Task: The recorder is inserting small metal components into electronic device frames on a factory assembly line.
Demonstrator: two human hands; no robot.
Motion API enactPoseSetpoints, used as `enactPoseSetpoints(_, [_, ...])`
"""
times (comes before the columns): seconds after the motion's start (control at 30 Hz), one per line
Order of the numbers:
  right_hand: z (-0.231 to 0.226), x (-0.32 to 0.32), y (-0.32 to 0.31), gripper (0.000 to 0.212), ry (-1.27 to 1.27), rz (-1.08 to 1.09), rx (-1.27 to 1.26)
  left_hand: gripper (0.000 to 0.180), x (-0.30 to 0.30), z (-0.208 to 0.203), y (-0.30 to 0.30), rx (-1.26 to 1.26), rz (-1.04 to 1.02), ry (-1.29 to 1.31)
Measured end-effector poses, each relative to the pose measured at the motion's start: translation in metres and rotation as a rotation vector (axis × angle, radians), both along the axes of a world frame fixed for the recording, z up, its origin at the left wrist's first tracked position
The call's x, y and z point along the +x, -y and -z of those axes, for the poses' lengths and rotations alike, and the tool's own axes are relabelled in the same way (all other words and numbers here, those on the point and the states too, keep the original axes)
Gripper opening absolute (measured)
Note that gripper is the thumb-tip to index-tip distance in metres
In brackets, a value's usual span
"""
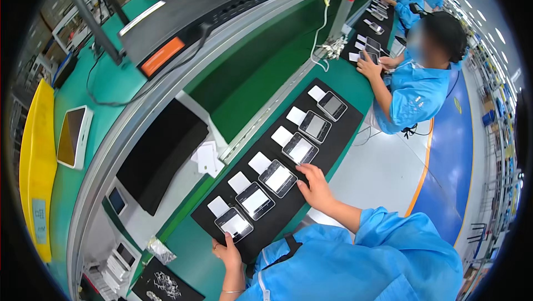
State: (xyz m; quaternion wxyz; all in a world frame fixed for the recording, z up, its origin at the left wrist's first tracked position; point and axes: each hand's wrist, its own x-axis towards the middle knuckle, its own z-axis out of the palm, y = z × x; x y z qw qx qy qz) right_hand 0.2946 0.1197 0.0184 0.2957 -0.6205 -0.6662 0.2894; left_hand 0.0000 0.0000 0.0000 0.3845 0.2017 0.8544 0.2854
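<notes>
Several dark handheld devices with pale frames and lit screens lie in a slanting row on a black mat. A white card sits at the far end of each. My left hand is at the nearest device, one fingertip touching its lower edge by the screen, the other fingers apart at its side. It grips nothing that I can see. Over the mat, my right hand has its fingers spread, their tips between the near edge of a device and the side of another device. Nothing is in it.
Left of the row lie a folded black sheet and loose white cards. Small metallic pieces rest on a dark pad. A black box with a cable stands on the shelf. At right, a co-worker handles similar devices.
</notes>
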Motion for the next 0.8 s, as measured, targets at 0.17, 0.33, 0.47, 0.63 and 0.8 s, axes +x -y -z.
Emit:
enactPoseSetpoints(0.17, [0.000, -0.023, 0.023, 0.041, -0.056, 0.102, 0.046, 0.088, 0.001, -0.011, -0.001, -0.059, 0.141, -0.055])
enactPoseSetpoints(0.33, [0.024, -0.003, -0.028, 0.039, -0.009, 0.097, 0.145, 0.092, 0.047, 0.050, -0.066, 0.141, 0.267, -0.025])
enactPoseSetpoints(0.47, [-0.003, -0.049, -0.009, 0.040, -0.089, -0.049, 0.077, 0.090, 0.044, 0.034, -0.023, 0.110, 0.256, 0.062])
enactPoseSetpoints(0.63, [-0.007, -0.115, -0.085, 0.043, -0.157, -0.288, 0.164, 0.086, 0.021, 0.029, -0.010, 0.204, 0.134, 0.381])
enactPoseSetpoints(0.8, [0.022, -0.179, -0.195, 0.045, -0.073, -0.354, 0.360, 0.067, -0.023, 0.020, 0.024, 0.279, -0.147, 0.439])
